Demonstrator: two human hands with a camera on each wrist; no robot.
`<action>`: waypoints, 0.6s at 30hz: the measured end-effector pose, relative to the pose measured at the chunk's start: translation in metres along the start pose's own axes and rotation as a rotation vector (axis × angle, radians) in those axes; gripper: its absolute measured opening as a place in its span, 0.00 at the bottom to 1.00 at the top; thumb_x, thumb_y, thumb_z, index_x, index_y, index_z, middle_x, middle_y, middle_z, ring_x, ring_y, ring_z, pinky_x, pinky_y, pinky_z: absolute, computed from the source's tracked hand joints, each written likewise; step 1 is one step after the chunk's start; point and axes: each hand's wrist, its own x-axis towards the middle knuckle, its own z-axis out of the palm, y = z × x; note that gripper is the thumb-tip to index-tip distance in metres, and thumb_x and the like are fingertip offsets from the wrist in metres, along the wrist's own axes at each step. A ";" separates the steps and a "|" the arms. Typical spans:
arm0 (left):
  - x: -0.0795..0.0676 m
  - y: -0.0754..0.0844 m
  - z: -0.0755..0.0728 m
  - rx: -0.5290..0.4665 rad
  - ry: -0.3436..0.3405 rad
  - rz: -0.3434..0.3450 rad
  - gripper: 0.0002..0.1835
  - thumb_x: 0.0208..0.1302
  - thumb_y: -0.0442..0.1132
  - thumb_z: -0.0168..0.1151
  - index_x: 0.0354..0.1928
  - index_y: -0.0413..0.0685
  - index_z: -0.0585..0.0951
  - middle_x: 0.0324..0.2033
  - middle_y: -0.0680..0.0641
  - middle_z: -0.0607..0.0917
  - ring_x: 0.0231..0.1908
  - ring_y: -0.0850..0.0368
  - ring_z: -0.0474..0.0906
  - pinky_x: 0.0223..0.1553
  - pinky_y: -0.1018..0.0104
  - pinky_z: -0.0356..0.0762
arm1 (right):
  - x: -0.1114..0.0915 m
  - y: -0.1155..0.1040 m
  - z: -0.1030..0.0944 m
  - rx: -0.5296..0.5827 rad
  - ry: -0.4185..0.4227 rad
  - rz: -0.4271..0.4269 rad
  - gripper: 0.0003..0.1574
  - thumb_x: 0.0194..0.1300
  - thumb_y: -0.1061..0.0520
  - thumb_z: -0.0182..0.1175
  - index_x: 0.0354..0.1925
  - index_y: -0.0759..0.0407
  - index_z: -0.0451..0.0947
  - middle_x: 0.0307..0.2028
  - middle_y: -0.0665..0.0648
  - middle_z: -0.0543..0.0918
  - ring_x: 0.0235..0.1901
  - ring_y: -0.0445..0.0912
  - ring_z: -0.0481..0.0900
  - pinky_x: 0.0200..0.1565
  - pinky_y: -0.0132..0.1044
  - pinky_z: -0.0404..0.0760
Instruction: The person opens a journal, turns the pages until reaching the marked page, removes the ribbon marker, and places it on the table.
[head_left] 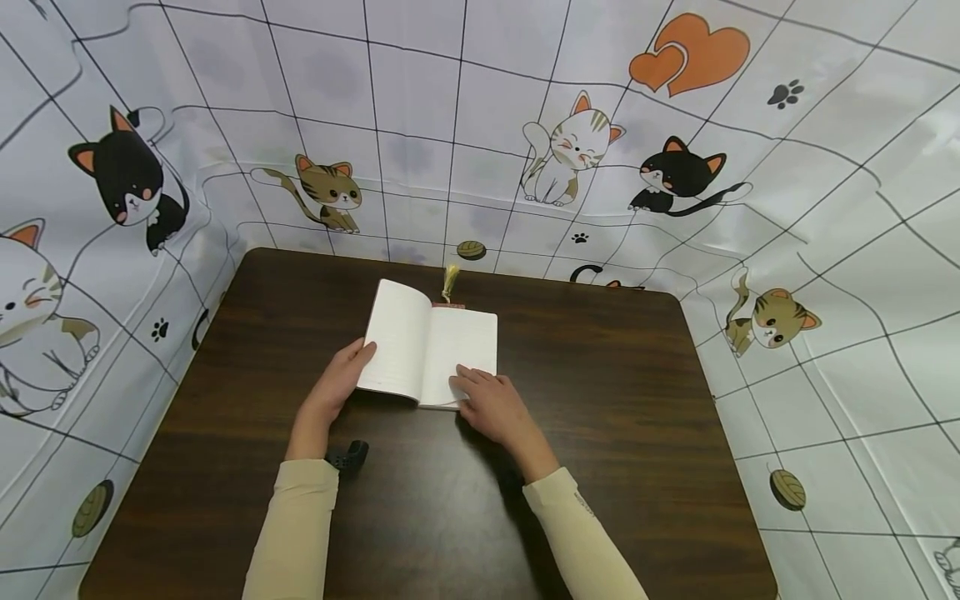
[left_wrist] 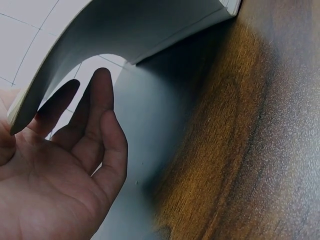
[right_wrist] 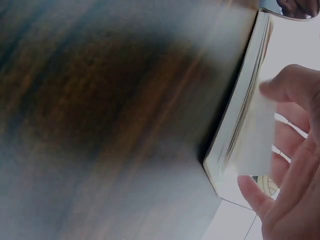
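An open notebook [head_left: 399, 346] with pale pages lies on the dark wooden table, its left side raised and curved. At its left edge my left hand [head_left: 341, 383] grips the raised side, thumb on the page face. In the left wrist view, the other fingers of the left hand [left_wrist: 75, 160] stand loosely bent beneath the cover. My right hand [head_left: 495, 406] is over the lower right page. A lifted page [right_wrist: 255, 142] runs between the thumb and fingers of the right hand [right_wrist: 292, 150] in the right wrist view, hiding some fingertips.
A yellow tassel [head_left: 450, 283] and a reddish strip [head_left: 450, 306] stick out behind the notebook's top edge. The brown table [head_left: 600, 400] reaches back to a white cat-print curtain [head_left: 420, 100] on several sides. A black strap [head_left: 348, 457] sits at the left wrist.
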 end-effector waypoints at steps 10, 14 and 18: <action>-0.001 0.000 0.000 -0.018 0.017 0.012 0.40 0.86 0.63 0.44 0.87 0.46 0.56 0.81 0.35 0.66 0.83 0.38 0.54 0.84 0.36 0.48 | -0.001 0.003 -0.013 0.046 0.144 0.037 0.34 0.74 0.57 0.68 0.75 0.48 0.74 0.79 0.57 0.71 0.78 0.55 0.68 0.75 0.61 0.70; 0.000 0.000 0.000 -0.018 0.019 0.012 0.41 0.86 0.63 0.44 0.87 0.46 0.55 0.82 0.36 0.63 0.85 0.38 0.51 0.84 0.36 0.46 | 0.003 0.003 -0.018 0.107 0.257 0.076 0.45 0.71 0.57 0.70 0.80 0.50 0.66 0.83 0.60 0.62 0.80 0.60 0.65 0.76 0.63 0.68; 0.001 -0.001 0.000 -0.016 0.016 0.002 0.41 0.86 0.63 0.44 0.87 0.45 0.53 0.84 0.37 0.60 0.86 0.39 0.47 0.85 0.37 0.45 | 0.010 -0.001 -0.018 0.169 0.338 0.107 0.56 0.69 0.54 0.72 0.86 0.54 0.54 0.85 0.64 0.56 0.80 0.62 0.63 0.76 0.63 0.70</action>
